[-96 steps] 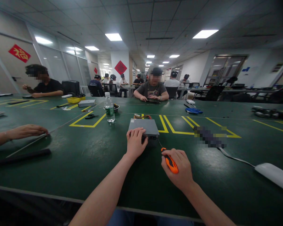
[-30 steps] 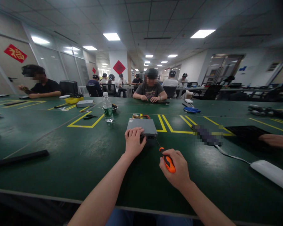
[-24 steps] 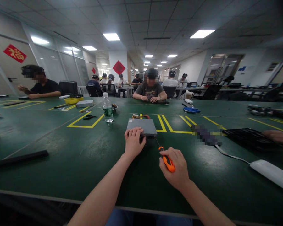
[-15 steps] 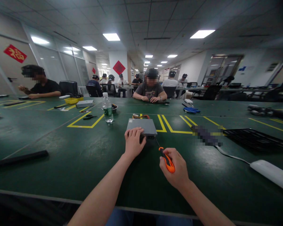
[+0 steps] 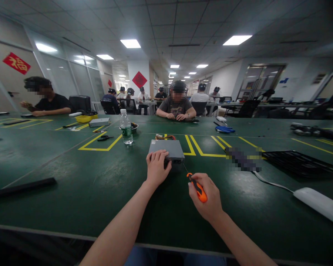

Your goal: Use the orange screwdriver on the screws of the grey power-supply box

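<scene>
On your dark green, yellow-taped counter (image 5: 72,173) in a bright workroom sits one grey metal box (image 5: 170,148), your left hand (image 5: 157,168) clasping its near corner. Your right hand (image 5: 208,201) has its grip closed on one orange-handled screwdriver (image 5: 197,187), tip seemingly at the box. One clear plastic bottle (image 5: 126,127) stands beyond.

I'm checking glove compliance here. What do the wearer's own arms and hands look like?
Both the left hand and right hand are bare: no gloves, and no rings or watch show. The left forearm and right forearm are uncovered, no sleeve in view.
</scene>
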{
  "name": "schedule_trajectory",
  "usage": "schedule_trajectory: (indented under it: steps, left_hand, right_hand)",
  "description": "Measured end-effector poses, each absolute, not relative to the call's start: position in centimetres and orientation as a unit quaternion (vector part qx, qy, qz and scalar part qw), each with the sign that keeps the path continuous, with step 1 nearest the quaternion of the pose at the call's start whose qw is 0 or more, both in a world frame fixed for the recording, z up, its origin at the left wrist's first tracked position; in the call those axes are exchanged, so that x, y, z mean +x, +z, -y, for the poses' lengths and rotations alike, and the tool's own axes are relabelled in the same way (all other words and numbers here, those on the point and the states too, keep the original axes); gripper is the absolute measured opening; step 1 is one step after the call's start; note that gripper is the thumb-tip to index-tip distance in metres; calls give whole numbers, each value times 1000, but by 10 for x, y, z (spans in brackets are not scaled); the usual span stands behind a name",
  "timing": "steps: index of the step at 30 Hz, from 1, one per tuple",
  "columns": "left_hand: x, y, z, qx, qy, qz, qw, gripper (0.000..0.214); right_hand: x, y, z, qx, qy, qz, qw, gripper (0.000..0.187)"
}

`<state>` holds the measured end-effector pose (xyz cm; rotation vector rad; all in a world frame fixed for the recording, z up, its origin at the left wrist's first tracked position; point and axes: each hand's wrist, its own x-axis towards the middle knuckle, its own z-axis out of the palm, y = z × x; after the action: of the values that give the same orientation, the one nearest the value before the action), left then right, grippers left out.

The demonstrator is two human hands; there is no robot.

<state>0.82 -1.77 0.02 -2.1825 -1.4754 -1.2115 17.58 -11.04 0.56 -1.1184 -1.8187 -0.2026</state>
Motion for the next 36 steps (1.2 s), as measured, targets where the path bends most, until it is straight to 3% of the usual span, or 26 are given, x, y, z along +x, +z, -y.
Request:
schedule_trajectory:
  steps: [8,16,36]
  left_hand:
    - [8,-1,17,-747,-413,509,115,28]
    - [8,0,17,-748,-413,505,121,27]
    - [8,0,17,-747,-414,507,113,28]
  right_hand:
    - [179,1,109,-433,-130,775,442,10]
    - [176,4,109,-463,-108,741,475,9]
    - [176,4,110,-465,-109,746,465,9]
